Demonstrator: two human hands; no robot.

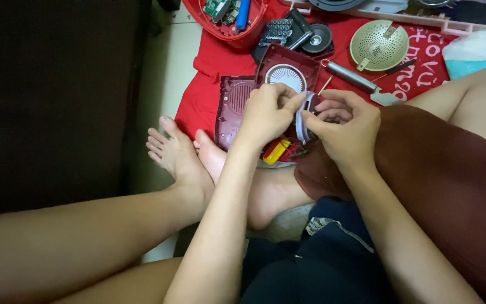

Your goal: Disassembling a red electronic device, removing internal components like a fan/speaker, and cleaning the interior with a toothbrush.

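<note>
Grey-white, a small curved part (pixel 301 119) is pinched between left hand (pixel 266 110) and right hand (pixel 344 126), above the dark red casing (pixel 237 104). It could be dropped among loose parts on the red cloth (pixel 212 59) if the fingertip grip slips.

Pretty dim indoor shot with soft light coming from up top on the red cloth (pixel 220 56), the whole left side sunk in near-black shadow, skin a bit noisy and soft, no real glare.

Home floor, bare feet (pixel 178 152), red cloth (pixel 220 59), scattered parts
</note>
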